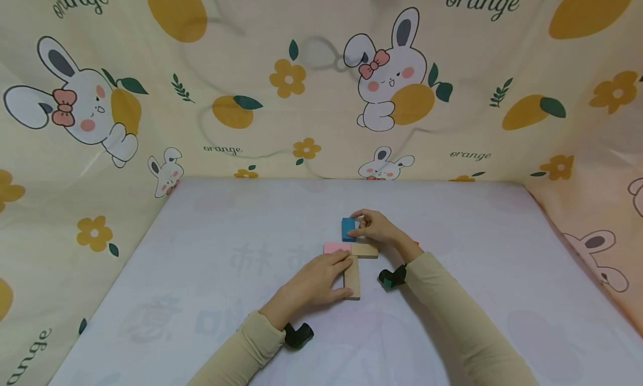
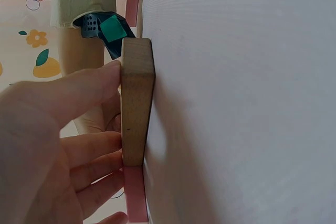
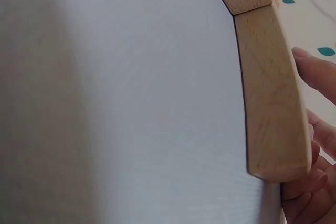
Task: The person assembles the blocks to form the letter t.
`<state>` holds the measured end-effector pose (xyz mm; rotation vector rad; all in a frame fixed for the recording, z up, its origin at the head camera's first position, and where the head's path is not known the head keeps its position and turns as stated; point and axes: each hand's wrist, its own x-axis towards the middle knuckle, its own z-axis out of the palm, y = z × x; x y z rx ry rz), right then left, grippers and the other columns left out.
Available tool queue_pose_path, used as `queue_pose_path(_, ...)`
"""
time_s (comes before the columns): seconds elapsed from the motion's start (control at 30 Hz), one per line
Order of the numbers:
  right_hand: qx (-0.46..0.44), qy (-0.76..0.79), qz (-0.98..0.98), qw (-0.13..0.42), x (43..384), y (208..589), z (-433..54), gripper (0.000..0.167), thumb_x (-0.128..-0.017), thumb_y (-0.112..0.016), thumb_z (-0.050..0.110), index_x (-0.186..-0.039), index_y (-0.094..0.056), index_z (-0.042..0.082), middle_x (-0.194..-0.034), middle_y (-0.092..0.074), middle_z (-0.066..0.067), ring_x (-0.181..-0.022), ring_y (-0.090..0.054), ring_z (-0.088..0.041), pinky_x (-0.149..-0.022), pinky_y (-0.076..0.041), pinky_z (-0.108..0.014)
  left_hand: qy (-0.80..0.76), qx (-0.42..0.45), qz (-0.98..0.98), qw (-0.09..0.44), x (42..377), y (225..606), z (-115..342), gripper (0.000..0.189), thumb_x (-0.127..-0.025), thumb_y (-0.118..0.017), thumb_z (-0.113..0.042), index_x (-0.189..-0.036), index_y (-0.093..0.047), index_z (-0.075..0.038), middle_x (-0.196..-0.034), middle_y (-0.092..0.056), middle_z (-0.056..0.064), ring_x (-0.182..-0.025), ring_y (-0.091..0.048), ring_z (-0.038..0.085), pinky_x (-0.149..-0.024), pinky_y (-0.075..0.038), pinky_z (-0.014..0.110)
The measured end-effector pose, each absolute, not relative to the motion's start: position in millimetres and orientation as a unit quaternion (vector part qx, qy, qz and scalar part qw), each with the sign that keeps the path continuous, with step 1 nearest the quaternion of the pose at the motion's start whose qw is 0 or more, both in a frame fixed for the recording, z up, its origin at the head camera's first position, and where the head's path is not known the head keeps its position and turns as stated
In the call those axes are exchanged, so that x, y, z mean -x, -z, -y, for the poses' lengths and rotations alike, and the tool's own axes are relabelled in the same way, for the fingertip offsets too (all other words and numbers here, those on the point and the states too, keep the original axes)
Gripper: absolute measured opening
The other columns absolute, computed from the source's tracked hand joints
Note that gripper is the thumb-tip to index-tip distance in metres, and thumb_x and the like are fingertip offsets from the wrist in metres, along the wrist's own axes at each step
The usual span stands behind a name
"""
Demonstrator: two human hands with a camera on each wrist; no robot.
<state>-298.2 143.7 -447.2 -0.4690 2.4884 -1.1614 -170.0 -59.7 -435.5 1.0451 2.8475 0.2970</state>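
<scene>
In the head view, my left hand (image 1: 316, 277) lies over a small layout of flat blocks. Its fingers, nearly straight, touch the pink block (image 1: 336, 247) and the upper end of an upright-running wooden block (image 1: 353, 280), while the thumb rests by that block's near end. A second wooden block (image 1: 365, 250) extends rightward from the pink one. Just beyond them, thumb and forefinger of my right hand (image 1: 377, 226) pinch a blue block (image 1: 348, 230) from its right side. The right wrist view shows the two wooden blocks (image 3: 275, 93) meeting, with fingers behind them.
A red block (image 1: 416, 242) is mostly hidden behind the right wrist. Black wrist cameras (image 1: 298, 337) hang beneath both forearms, low over the white tablecloth (image 1: 201, 252). A patterned curtain (image 1: 321, 112) with rabbits and oranges stands behind and at the sides.
</scene>
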Motion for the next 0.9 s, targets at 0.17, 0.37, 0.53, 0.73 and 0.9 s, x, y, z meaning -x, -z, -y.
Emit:
queue_pose_path(0.17, 0.166, 0.413, -0.878, 0.177, 298.3, 447.6, -144.7, 0.054, -0.084, -0.075, 0.020, -0.128, -0.054, -0.002, -0.071, -0.046, 0.002, -0.067, -0.043, -0.013, -0.065, -0.036, -0.023, -0.100, -0.338, -0.934, 0.056, 170.0, 435.1, 59.0, 0.067, -0.092, -0.060, -0.047, -0.145, -0.044, -0.009, -0.155, -0.040, 0.007, -0.142, -0.042, 0.021, -0.116, -0.038, 0.036)
queue_pose_path(0.37, 0.171, 0.412, -0.878, 0.177, 297.8, 447.0, -145.9, 0.054, -0.083, -0.075, 0.021, -0.127, -0.054, -0.002, -0.071, -0.045, 0.002, -0.068, -0.043, -0.014, -0.065, -0.035, -0.024, -0.101, -0.334, -0.935, 0.060, 170.0, 433.9, 58.7, 0.067, -0.092, -0.059, -0.048, -0.145, -0.044, -0.010, -0.155, -0.039, 0.006, -0.142, -0.042, 0.020, -0.117, -0.038, 0.035)
queue_pose_path(0.53, 0.174, 0.416, -0.875, 0.177, 298.0, 448.6, -147.2, 0.053, -0.084, -0.075, 0.020, -0.127, -0.054, -0.002, -0.071, -0.046, 0.002, -0.067, -0.042, -0.013, -0.063, -0.035, -0.022, -0.097, -0.337, -0.935, 0.056, 169.9, 434.0, 58.4, 0.067, -0.092, -0.059, -0.048, -0.145, -0.044, -0.010, -0.155, -0.040, 0.006, -0.142, -0.042, 0.020, -0.117, -0.038, 0.035)
queue_pose_path(0.73, 0.178, 0.424, -0.869, 0.180, 297.9, 450.3, -148.4, 0.053, -0.083, -0.075, 0.020, -0.126, -0.054, -0.004, -0.070, -0.046, 0.003, -0.067, -0.042, -0.012, -0.063, -0.035, -0.021, -0.100, -0.335, -0.935, 0.059, 170.0, 434.2, 58.3, 0.067, -0.092, -0.059, -0.048, -0.145, -0.044, -0.010, -0.155, -0.040, 0.006, -0.142, -0.042, 0.021, -0.117, -0.038, 0.036)
queue_pose_path(0.9, 0.182, 0.431, -0.865, 0.181, 298.2, 449.9, -148.4, 0.051, -0.083, -0.075, 0.017, -0.124, -0.055, -0.004, -0.069, -0.045, 0.003, -0.065, -0.041, -0.012, -0.063, -0.035, -0.021, -0.112, -0.329, -0.935, 0.065, 169.3, 433.9, 59.2, 0.067, -0.092, -0.058, -0.048, -0.146, -0.042, -0.011, -0.156, -0.037, 0.006, -0.143, -0.040, 0.021, -0.118, -0.037, 0.037)
